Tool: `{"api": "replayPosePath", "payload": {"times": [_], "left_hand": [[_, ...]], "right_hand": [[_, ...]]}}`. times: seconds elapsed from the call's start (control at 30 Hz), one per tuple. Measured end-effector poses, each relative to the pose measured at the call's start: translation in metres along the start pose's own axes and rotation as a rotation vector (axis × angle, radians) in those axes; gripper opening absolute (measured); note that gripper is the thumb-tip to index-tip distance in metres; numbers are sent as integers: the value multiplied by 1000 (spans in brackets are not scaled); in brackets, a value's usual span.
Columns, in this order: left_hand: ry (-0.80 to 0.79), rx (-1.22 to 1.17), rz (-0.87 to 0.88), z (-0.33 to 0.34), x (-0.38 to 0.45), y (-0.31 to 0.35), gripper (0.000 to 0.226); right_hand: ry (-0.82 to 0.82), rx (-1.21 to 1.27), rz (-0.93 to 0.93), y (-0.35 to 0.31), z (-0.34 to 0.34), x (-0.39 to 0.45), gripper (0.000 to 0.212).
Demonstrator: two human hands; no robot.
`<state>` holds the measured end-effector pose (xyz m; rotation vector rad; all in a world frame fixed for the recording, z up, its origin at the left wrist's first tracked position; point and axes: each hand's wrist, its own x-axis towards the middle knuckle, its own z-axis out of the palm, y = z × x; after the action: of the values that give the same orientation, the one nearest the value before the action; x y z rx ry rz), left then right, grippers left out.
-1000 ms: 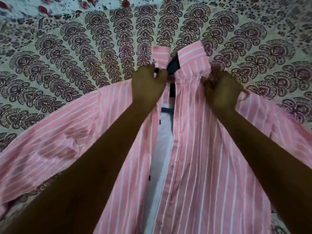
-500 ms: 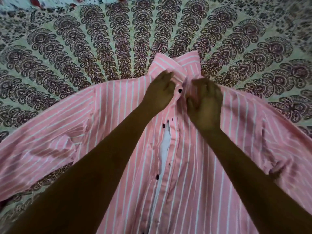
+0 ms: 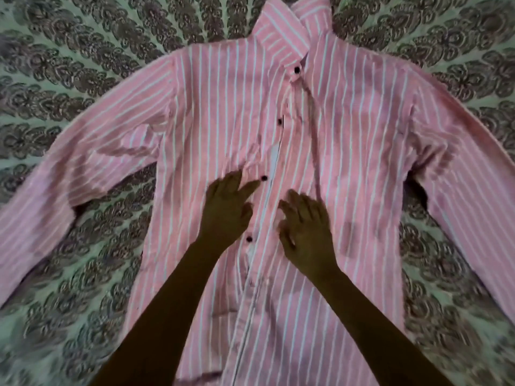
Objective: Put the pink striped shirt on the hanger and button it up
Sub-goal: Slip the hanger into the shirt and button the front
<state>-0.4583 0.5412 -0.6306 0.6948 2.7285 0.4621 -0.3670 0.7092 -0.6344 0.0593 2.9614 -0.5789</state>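
The pink striped shirt (image 3: 348, 135) lies flat on its back with sleeves spread wide and the collar at the top. Dark buttons run down the left front edge; the top button (image 3: 297, 69) sits at the collar and looks fastened. Below it the placket gapes slightly. My left hand (image 3: 227, 210) rests on the left front with fingers stretched toward the third button (image 3: 263, 178). My right hand (image 3: 305, 229) lies on the right front beside the placket, fingers loosely spread. Neither hand grips anything. The hanger is hidden inside the shirt.
A patterned bedspread (image 3: 83, 65) with dark floral fans covers the whole surface under the shirt. The sleeves reach the left and right edges of the view.
Both hands have dropped from the collar to the middle of the shirt front. The collar is closed at the top button, and the view has pulled back to show more of the shirt.
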Motion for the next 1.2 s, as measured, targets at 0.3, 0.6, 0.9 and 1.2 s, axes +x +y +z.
{"api": "replayPosePath", "payload": {"times": [0.3, 0.6, 0.9, 1.2], "left_hand": [[-44, 49, -164, 17, -144, 14, 47], [-119, -7, -54, 42, -242, 0, 42], [-152, 37, -2, 36, -292, -11, 41], [-231, -2, 214, 44, -311, -10, 45]], "right_hand": [[-157, 18, -65, -47, 37, -135, 45], [-215, 20, -59, -78, 49, -199, 49], [-284, -30, 69, -131, 47, -243, 57], [-274, -173, 10, -133, 56, -253, 46]]}}
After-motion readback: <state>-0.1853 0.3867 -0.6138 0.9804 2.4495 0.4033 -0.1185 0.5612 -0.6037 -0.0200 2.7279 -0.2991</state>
